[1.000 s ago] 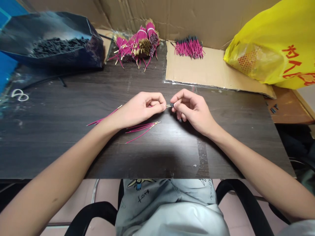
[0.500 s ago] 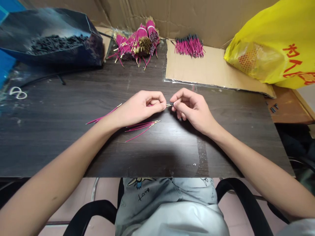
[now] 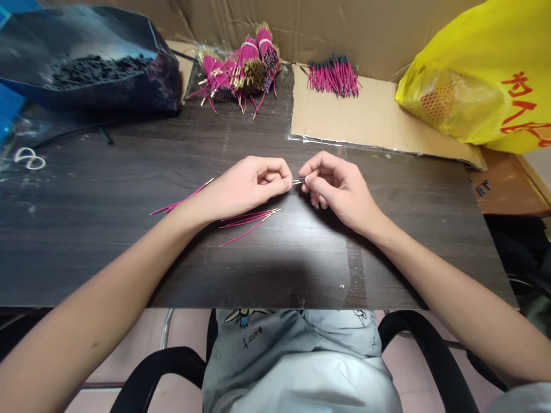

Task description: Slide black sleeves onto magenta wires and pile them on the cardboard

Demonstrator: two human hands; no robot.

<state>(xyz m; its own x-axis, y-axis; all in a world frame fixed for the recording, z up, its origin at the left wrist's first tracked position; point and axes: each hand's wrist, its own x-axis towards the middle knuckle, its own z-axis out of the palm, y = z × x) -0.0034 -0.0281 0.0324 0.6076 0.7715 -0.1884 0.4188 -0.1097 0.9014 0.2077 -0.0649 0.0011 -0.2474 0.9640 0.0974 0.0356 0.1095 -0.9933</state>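
left hand (image 3: 247,186) pinching pink wire (image 3: 183,202), right hand (image 3: 333,186) pinching tiny black sleeve (image 3: 302,180) at wire tip, loose wires (image 3: 249,221) lying on desk (image 3: 129,241) just beside

The loose wires (image 3: 249,221) lie on the table (image 3: 129,258) under the left hand (image 3: 245,186); the bundles (image 3: 241,71) lie behind; the bag (image 3: 477,86) stands far right; the tray (image 3: 86,63) stands far left.

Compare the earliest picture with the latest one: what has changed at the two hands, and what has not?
Almost nothing. The left hand and right hand have edged slightly closer, so less of the thin pink wire's gold tip shows between them. Both grips stay pinched: left on the wire, right on a small black sleeve. The loose pink wires on the dark wooden table lie unmoved.
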